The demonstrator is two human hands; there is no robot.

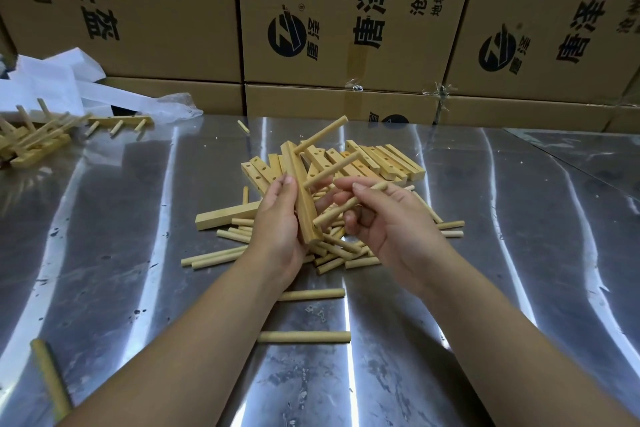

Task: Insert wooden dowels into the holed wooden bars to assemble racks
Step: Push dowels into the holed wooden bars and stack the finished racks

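"Two dowels (320, 139) stuck in that bar (300, 194) of yours?"

"Yes, both jutting out of it to the right, one above the other. My left hand (280, 218) grips the bar on end above the heap, fingers curled round it. My right hand (391, 225) pinches a third dowel (349, 204) between thumb and fingers. Its lower tip is at the bar's lower part; whether it touches I cannot tell."

"And the containers?"

"Those cardboard boxes (346, 10) are stacked along the back, printed in black and all closed. What they hold I cannot tell."

"What lies on the table?"

"The table (519, 218) is shiny steel, streaked with light. Beyond my hands the spare bars (374, 159) lie side by side, holes showing. The loose dowels (332, 253) are heaped beneath my hands. A few stray dowels (304, 336) lie apart, nearer me. Far left sit finished racks (34, 139), pegs sticking out, with white plastic bags (52, 80) behind them."
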